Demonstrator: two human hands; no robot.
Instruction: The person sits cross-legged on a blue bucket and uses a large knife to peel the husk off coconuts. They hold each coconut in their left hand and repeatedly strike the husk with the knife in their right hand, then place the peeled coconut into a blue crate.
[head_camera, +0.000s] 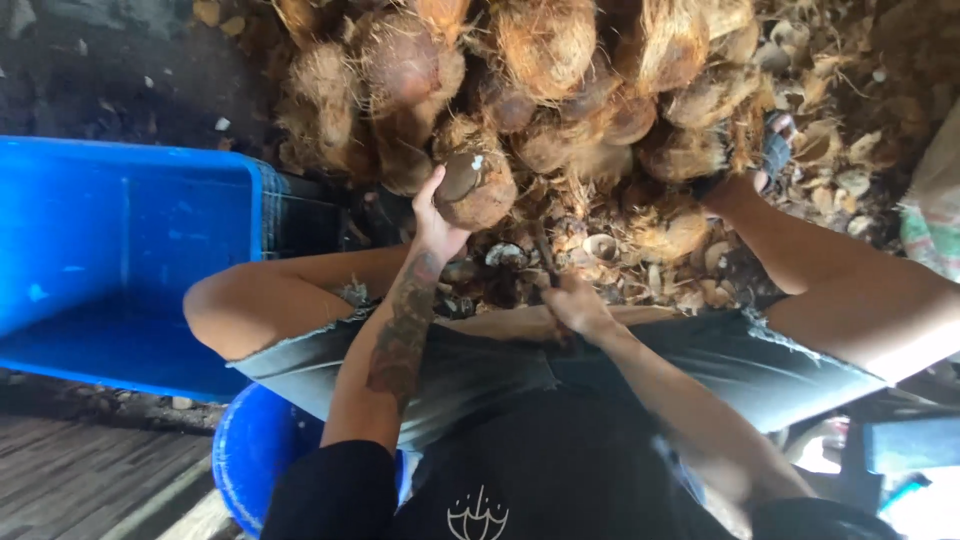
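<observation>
— What sits farthest left?

— A blue tub (120, 260) on the floor, beside the person's left knee. Below it a round blue bucket (255, 455) shows at the seat, partly hidden by the dark sleeve.

— And the left hand (435, 215)?

— Its grip is partly open, fingers and thumb curved up against the near side of a husked coconut (475, 185). It cups and steadies the nut rather than wrapping it; the palm is below, the thumb lies along the nut's left edge.

— Where does that coconut lie?

— At the near edge of the coconut pile (540, 90), just above the left hand and touching it, between the knees. A smooth brown patch of shell shows on its near face, with fibre around it.

— The right hand (578, 305)?

— Its grip is closed tight around the handle of a dark blade (545, 258), which points up towards the pile. The hand is low, near the lap, to the right of and below the coconut; the blade's tip is near the nut, but I cannot tell whether it touches.

— Farther right?

— Husk scraps and shell pieces (830, 170) cover the floor past the right knee, and a foot (770, 155) rests against the pile there.
</observation>
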